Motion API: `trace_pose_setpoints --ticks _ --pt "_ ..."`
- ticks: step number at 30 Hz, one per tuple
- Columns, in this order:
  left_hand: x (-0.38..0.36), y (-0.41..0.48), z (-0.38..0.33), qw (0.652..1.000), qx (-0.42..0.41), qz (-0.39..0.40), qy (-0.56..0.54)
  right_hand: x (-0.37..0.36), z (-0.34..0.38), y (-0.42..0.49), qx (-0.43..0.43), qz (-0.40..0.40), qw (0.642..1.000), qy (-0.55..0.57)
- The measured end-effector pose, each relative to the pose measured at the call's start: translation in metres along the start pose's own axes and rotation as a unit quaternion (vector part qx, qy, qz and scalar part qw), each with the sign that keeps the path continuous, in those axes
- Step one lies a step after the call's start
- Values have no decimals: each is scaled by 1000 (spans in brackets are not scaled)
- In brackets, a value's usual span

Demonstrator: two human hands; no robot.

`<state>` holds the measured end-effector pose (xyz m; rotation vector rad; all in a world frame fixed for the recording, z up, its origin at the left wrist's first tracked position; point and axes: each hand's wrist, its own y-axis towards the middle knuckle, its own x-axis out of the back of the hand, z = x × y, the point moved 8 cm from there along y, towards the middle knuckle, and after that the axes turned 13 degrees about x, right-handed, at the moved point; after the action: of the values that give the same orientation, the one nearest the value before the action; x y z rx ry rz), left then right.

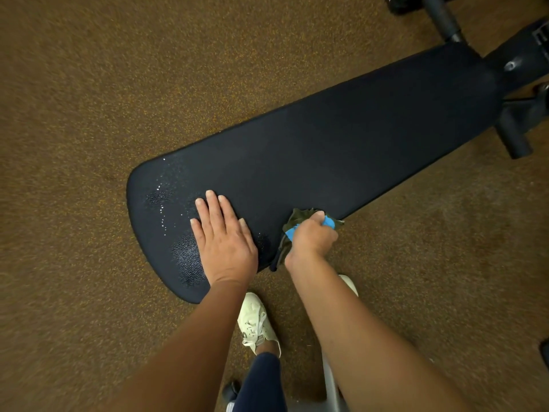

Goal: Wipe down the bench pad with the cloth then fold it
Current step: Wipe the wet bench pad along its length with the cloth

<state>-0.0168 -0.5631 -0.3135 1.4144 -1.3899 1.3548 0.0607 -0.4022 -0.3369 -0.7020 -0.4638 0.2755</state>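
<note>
Cloth sits bunched in the right grip at the bench pad edge — flat, empty left grip seemingly braces it.

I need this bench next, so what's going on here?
A person is wiping the black bench pad. Their left hand lies flat on it near the wide end; their right hand grips a bunched green-and-blue cloth at the near edge. Droplets glisten on the wide end, so wiping isn't finished and the cloth isn't folded.

A pale laced sneaker stands on speckled brown flooring, a black padded roller at upper right.
</note>
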Motion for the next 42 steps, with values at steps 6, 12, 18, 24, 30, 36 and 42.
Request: trace_pose_setpoints --ticks 6,12,18,24,30,36,42 --pt "1 0 -3 1000 -6 2 -6 4 20 5 110 -21 993 -41" --pt "-1 0 1 1000 -4 3 -4 -10 25 -13 386 47 846 -366" --pt "-1 0 2 1000 -5 9 1 -16 33 -15 523 94 632 -564" --pt "0 1 1 1000 -5 14 -11 -37 36 -29 545 130 586 -586" --pt "3 2 3 1000 -18 17 -12 -38 26 -32 657 248 376 -604" --pt "6 3 6 999 -43 11 -6 -63 27 -51 599 169 506 -598" --pt "15 2 11 996 -89 -1 -21 -57 17 -56 693 312 301 -576"
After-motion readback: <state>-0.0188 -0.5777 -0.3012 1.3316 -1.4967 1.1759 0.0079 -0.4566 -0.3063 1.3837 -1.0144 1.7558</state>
